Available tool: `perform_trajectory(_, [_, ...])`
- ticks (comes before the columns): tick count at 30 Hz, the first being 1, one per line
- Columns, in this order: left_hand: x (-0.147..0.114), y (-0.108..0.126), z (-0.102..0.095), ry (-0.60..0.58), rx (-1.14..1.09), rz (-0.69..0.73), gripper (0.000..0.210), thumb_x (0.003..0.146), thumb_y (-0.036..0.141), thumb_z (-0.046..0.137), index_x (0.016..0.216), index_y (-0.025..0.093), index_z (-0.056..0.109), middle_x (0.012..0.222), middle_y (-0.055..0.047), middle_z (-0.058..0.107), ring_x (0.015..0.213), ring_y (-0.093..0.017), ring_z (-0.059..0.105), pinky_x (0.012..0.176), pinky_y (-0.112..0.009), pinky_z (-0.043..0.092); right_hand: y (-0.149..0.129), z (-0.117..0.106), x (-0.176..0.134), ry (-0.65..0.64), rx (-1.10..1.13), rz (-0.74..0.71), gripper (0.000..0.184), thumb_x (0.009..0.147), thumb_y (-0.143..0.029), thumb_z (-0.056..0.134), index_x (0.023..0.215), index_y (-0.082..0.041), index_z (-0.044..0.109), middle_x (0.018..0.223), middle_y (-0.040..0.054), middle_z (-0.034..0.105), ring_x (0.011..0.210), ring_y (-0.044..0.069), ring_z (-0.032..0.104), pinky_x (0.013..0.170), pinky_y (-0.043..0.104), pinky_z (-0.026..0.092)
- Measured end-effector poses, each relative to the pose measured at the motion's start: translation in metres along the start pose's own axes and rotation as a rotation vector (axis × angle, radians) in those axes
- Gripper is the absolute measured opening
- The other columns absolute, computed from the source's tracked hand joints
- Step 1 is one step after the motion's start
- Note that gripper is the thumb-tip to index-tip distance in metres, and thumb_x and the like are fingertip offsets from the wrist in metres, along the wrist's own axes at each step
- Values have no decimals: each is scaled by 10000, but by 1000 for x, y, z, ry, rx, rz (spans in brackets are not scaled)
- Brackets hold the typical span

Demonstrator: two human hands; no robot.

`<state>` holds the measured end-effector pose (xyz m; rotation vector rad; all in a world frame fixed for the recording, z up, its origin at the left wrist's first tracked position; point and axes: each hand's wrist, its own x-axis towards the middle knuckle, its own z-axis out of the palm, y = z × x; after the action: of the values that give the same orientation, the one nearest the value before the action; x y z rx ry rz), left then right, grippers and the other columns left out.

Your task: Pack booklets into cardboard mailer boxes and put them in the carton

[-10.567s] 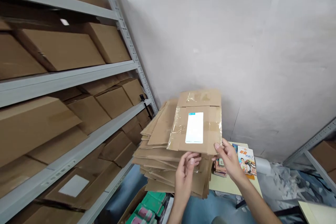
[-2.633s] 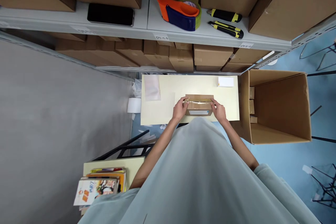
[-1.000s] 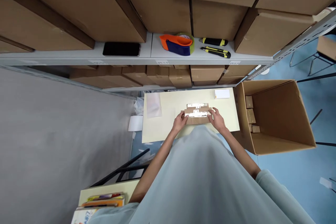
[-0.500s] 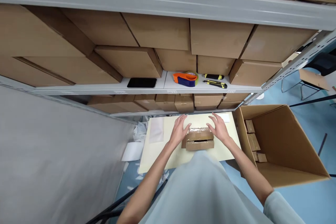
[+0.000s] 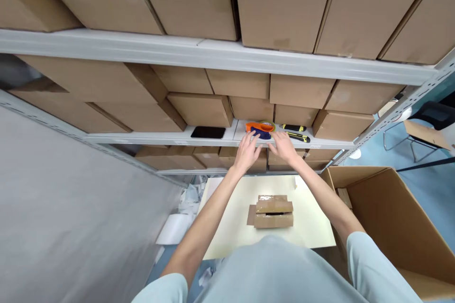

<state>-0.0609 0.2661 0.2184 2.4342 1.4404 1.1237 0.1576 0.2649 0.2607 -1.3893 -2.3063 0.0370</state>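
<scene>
Both my hands are raised to the edge of the middle shelf, by an orange and blue tape dispenser (image 5: pixel 261 129). My left hand (image 5: pixel 246 152) is at the dispenser's lower left, fingers apart and holding nothing. To its right, my right hand (image 5: pixel 283 147) has its fingers spread near the dispenser's lower right; whether either hand touches it I cannot tell. Below, a small cardboard box (image 5: pixel 273 212) with shiny tape on it lies on the cream-coloured table (image 5: pixel 227 227). A dark slot shows between its flaps.
Two yellow and black utility knives (image 5: pixel 297 137) and a black phone (image 5: pixel 208 132) lie on the shelf (image 5: pixel 170 138). Cardboard boxes (image 5: pixel 199 111) fill the rack. A large open carton (image 5: pixel 391 218) stands right of the table. Crumpled paper (image 5: pixel 190 199) lies at the left.
Both hands have left the small box and moved up and forward to the tape dispenser on the shelf. The small box stays on the table. My view has tilted upward.
</scene>
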Motion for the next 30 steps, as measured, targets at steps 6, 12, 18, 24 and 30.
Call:
perform_trajectory(6, [24,-6,-3,1,-10,-29,469,1033,234,574,1495,189,643,1611,-216,579,1571,-396,498,1275,-624,491,-21,5,77,-284,-120,149,427,1099,-314,618,1447,-69,657,1505,246,686,1404,328,634,1202,427,454])
perform_trajectory(12, [-7,-5,-1,52,-40,-56,453,1054,263,550,1497,217,636,1599,-204,584,1570,-389,499,1259,-661,491,-30,30,96,-393,-172,290,388,1082,-362,668,1365,-101,720,1317,210,809,1222,304,765,1134,404,510])
perform_trajectory(18, [-32,3,-8,17,-44,-111,423,1049,261,567,1459,213,661,1577,-195,602,1543,-388,524,1244,-626,512,-31,38,91,-390,-179,331,424,1097,-307,640,1408,-19,666,1343,296,778,1320,341,730,1201,409,445])
perform_trajectory(24, [-76,15,-27,74,-139,-190,415,1093,325,552,1485,219,636,1577,-176,620,1528,-345,555,1291,-575,481,-28,35,28,-303,-13,304,522,1139,-434,547,1477,-40,601,1276,297,780,1213,409,757,1095,478,525])
perform_trajectory(30, [-165,42,-25,16,-321,-415,436,1105,366,555,1522,245,596,1552,-152,652,1466,-302,629,1245,-521,541,-38,54,-116,-303,649,344,530,984,-616,726,1315,-204,695,1101,107,807,1004,340,779,920,465,618])
